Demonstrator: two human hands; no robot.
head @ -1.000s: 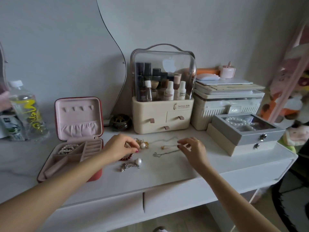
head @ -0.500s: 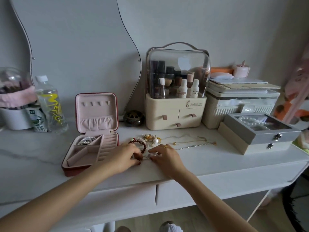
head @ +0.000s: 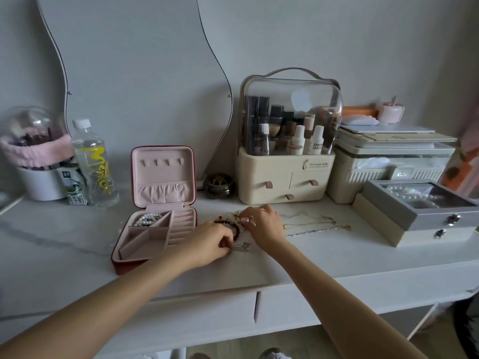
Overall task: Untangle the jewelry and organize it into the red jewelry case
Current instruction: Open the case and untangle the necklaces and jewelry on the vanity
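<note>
Red jewelry case [head: 124, 265]: matt pink lining, perhaps velvet; glossy pearls [head: 147, 219].

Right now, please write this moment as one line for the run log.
stage: untangling | left hand: pinches silver piece | right hand: picks at tangled pile | red jewelry case: open, pearls inside
</note>
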